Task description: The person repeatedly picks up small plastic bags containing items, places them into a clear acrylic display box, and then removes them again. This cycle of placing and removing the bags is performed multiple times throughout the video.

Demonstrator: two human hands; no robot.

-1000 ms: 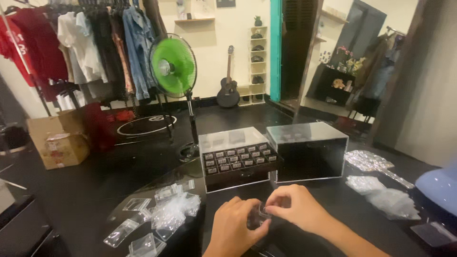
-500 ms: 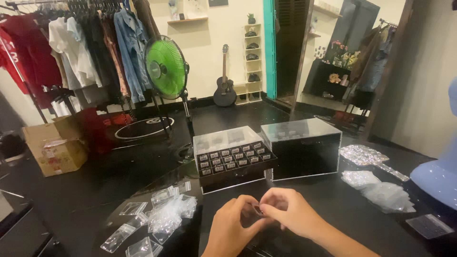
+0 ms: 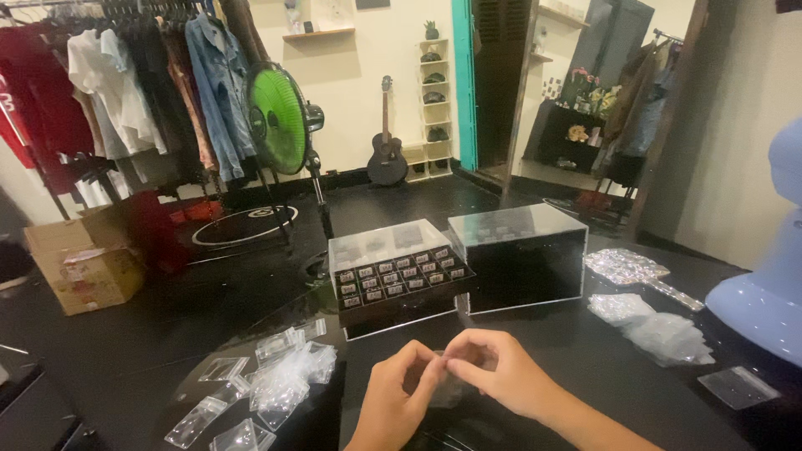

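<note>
Both hands meet low over the black table: the left hand and right hand each have their grip pinched shut on one small clear plastic bag, held between them just above the tabletop. A pile of clear zip bags lies to the left, and a tray of jewellery slots under a clear cover stands just beyond the hands.

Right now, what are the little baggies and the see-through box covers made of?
The small bags look like thin clear plastic film: they crinkle and glint. The box covers seem to be stiff clear acrylic, perhaps glass: flat, shiny, sharp-edged. The tabletop looks glossy black, material unclear.
</note>
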